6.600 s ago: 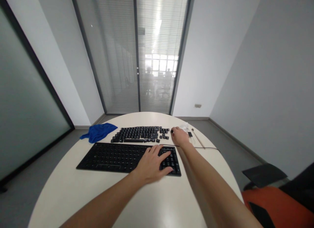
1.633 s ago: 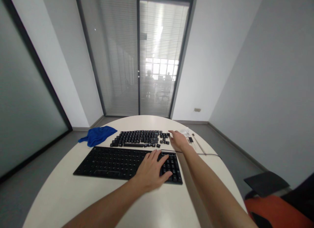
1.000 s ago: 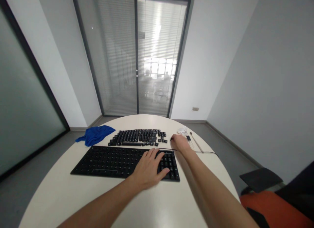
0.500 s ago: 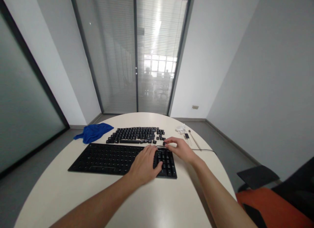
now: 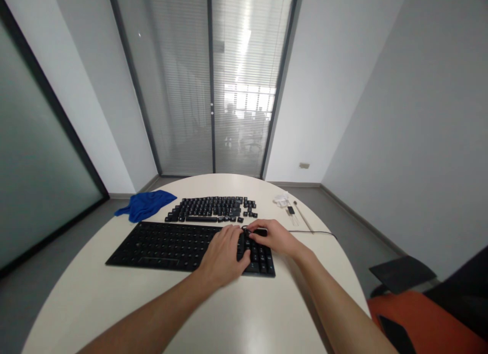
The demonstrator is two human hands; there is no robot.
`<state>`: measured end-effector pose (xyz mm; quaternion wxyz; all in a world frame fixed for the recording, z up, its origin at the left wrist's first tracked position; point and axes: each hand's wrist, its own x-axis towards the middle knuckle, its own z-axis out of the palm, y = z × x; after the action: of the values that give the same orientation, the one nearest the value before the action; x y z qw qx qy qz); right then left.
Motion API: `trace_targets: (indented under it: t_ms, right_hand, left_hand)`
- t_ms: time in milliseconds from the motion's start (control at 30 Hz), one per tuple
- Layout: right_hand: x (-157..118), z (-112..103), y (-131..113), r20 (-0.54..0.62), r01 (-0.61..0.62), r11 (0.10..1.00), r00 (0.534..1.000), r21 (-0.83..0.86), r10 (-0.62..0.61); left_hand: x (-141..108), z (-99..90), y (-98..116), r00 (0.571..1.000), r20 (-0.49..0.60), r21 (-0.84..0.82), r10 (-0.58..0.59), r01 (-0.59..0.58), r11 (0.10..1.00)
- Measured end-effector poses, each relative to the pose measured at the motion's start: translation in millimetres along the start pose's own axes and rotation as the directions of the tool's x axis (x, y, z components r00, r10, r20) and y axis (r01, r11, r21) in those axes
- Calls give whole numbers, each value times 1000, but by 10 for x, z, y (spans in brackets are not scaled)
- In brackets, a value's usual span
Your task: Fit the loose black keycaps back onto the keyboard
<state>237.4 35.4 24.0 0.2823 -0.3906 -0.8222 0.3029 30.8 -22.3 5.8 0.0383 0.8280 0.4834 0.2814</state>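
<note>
A black keyboard (image 5: 163, 245) lies on the table, its left and middle parts bare of caps and its right-hand number pad still wearing caps. My left hand (image 5: 224, 255) lies flat on it beside the number pad, fingers stretched out and thumb apart. Over the keyboard's upper right, my right hand (image 5: 272, 235) is closed in a pinch with thumb and index finger. Between those fingertips is a small dark keycap (image 5: 247, 232), partly hidden. Beyond the keyboard, loose black keycaps (image 5: 209, 207) are laid out in keyboard order.
On the round white table (image 5: 236, 318) a blue cloth (image 5: 148, 205) lies at the left. A thin brush (image 5: 303, 217), a small dark-handled wire tool (image 5: 292, 211) and a crumpled white piece (image 5: 281, 200) lie at the right. A cable (image 5: 316, 232) runs rightward. An orange chair (image 5: 423, 318) stands beside.
My right hand has moved left and slightly toward me, from just behind the keyboard's edge onto its upper right, still pinching. My left hand has barely shifted.
</note>
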Motion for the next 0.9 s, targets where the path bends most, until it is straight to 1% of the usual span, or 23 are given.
trace_targets:
  t_ms: [167, 333, 533, 733, 900]
  right_hand:
    - [3, -1, -6, 2, -8, 1000, 1000, -30, 9]
    - [18, 18, -9, -17, 28, 999, 999, -44, -29]
    - [32, 28, -31, 1, 24, 997, 1000, -76, -24]
    - [45, 9, -29, 30, 92, 988, 996, -120, -89]
    - [41, 3, -6, 57, 132, 984, 990, -117, -126]
  left_hand:
    - [-3, -14, -3, 1000, -6, -1, 8, -8, 1000]
    - [-6, -13, -9, 1000, -13, -10, 17, -17, 1000]
    - [-4, 22, -20, 1000, -17, -24, 23, -23, 999]
    - [-4, 20, -24, 1000, -14, -30, 24, -24, 999]
    - [-1, 32, -32, 1000, -11, -32, 21, -21, 999]
